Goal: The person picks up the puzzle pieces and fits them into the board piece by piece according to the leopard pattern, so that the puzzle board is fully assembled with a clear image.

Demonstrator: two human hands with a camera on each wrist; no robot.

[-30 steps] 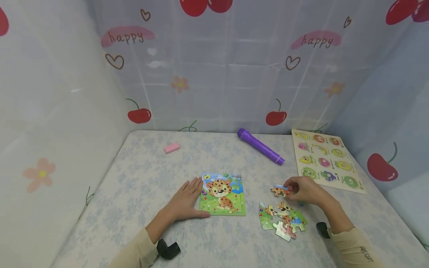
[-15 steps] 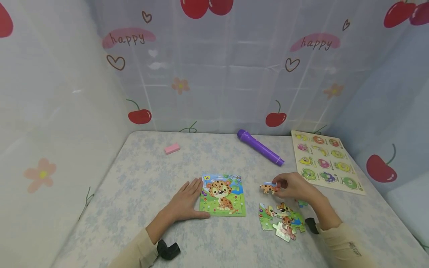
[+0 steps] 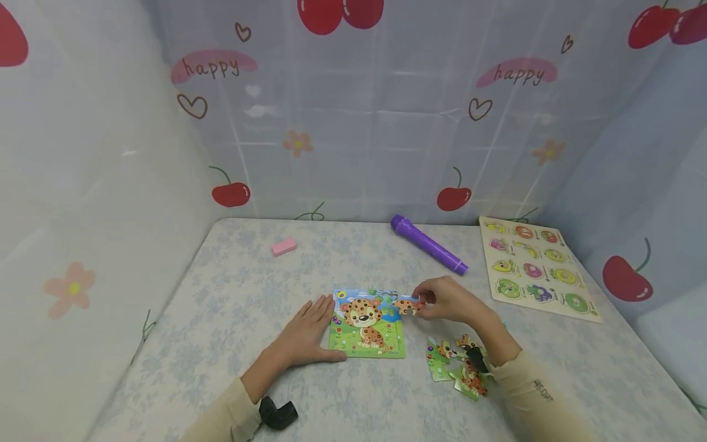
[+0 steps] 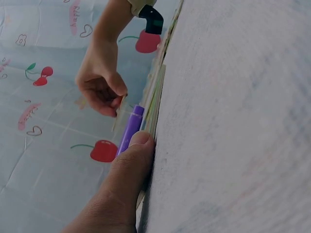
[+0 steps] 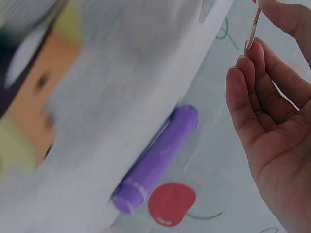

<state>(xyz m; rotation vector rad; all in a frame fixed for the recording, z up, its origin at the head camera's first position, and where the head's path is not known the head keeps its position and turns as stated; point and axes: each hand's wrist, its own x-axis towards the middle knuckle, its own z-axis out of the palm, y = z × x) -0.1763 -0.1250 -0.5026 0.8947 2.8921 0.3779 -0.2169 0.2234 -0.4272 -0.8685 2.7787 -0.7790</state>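
Observation:
A square puzzle board (image 3: 364, 331) with a leopard cub picture lies on the table. My left hand (image 3: 306, 334) rests flat at its left side, fingers straight, with the thumb along the near left corner. Between thumb and fingertips, my right hand (image 3: 450, 301) pinches a leopard-spotted jigsaw piece (image 3: 407, 306), which overlaps the board's upper right edge in the head view. The right wrist view shows this jigsaw piece (image 5: 253, 29) edge-on, raised off the table. Several loose jigsaw pieces (image 3: 439, 362) lie right of the board, partly hidden under my right wrist.
Behind the board lies a purple toy microphone (image 3: 429, 244). A fruit puzzle board (image 3: 540, 270) is at the back right, and a pink block (image 3: 284, 247) at the back left. Printed curtains (image 3: 353, 159) enclose the table (image 3: 248, 276) at the back and sides.
My right hand has carried the pinched jigsaw piece leftward from above the loose pieces to the board's upper right edge. My left hand has stayed in place.

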